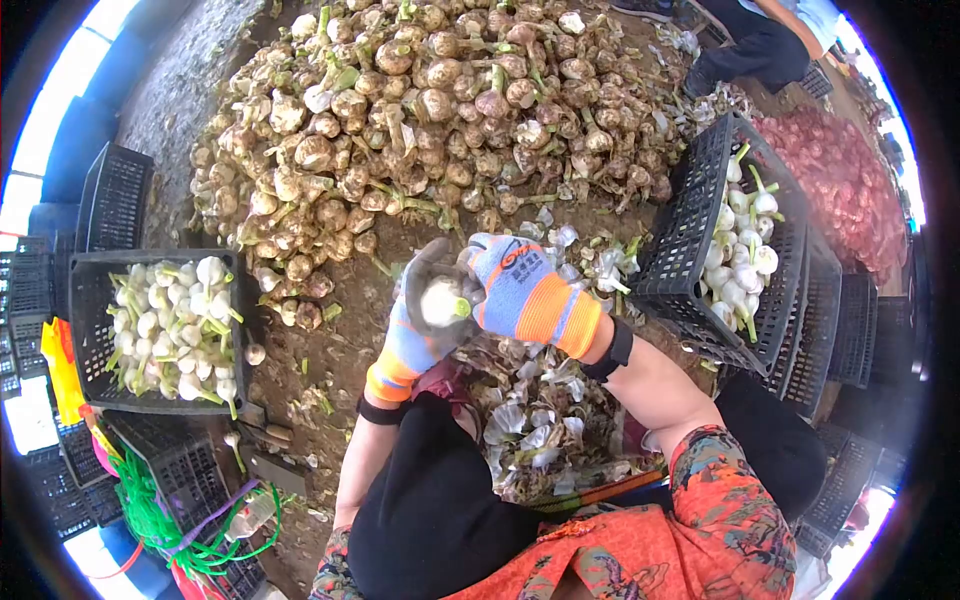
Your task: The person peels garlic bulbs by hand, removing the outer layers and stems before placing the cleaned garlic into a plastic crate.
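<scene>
Left fingers (428,257) curled round pale garlic bulb (441,303); right fingers (473,268) bent just beside, pinch unclear.

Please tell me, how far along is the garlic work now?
It looks partly done. The left crate and right crate already hold clean-looking white bulbs; loose skins lie between the legs. In work is one pale bulb, held in the gloved left hand, with the right hand close by it. Left to do is the big heap of brown, dirty bulbs, so much seems to remain.
</scene>
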A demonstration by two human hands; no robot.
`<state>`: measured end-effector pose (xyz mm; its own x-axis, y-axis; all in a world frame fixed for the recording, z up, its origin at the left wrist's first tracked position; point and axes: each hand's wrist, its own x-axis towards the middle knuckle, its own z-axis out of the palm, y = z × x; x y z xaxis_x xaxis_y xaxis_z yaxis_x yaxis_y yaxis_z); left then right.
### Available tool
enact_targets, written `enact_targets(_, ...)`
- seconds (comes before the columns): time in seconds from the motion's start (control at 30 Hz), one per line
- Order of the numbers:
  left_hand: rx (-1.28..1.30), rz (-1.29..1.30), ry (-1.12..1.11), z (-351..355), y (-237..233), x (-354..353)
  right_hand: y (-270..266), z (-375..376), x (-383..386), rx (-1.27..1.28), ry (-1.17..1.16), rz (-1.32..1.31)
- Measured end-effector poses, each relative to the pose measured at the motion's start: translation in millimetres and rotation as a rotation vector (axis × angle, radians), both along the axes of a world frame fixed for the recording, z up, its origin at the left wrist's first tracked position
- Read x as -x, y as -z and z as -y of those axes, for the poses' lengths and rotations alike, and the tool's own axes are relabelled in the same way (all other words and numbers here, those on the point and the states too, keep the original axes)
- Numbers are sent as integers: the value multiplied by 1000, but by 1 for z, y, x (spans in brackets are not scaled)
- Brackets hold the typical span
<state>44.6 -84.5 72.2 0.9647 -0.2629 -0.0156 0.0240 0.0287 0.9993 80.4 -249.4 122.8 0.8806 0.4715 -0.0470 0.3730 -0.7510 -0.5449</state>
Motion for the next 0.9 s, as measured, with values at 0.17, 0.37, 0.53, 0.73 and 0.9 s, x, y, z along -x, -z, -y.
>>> enact_targets(0.17,341,34,-244,7,11,0,17,6,0,-416,100,-86)
enact_targets(0.37,415,-78,-212,2,9,8,61,10,-8,-309,482,196)
enact_targets(0.53,191,26,-199,-2,7,6,29,7,-1,-890,258,-483)
enact_targets(0.73,-333,332,-233,-3,9,3,3,-9,2,-257,195,-229)
enact_targets(0.9,-445,428,-156,-3,6,4,18,-12,6,-229,225,-139)
